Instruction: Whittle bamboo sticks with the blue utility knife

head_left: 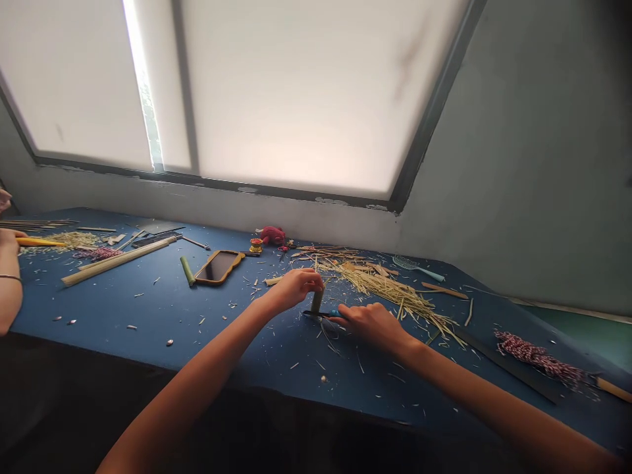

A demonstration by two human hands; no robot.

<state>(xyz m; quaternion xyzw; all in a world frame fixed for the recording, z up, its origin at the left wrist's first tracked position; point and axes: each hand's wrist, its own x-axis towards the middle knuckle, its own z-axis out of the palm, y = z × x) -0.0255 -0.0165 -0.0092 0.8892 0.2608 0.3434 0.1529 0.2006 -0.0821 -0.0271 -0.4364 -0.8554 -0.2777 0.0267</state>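
Observation:
Near the middle of the blue table (197,342), my left hand (299,288) grips the top of a short green bamboo piece (317,301) that stands upright. My right hand (370,322) is closed round the blue handle of a knife (318,315). Its dark blade lies level across the lower part of the bamboo; whether it has cut in, I cannot tell. Thin shavings (330,334) curl on the table just below the blade. Behind my hands spreads a heap of thin bamboo strips (395,293).
A framed mirror (217,267) and a green bamboo tube (187,271) lie to the left, with a long bamboo pole (118,261) beyond. A hairbrush (419,268), a long dark blade (508,365) and red-white cord (538,359) lie right. Another person's hand (10,240) holds a yellow-handled tool.

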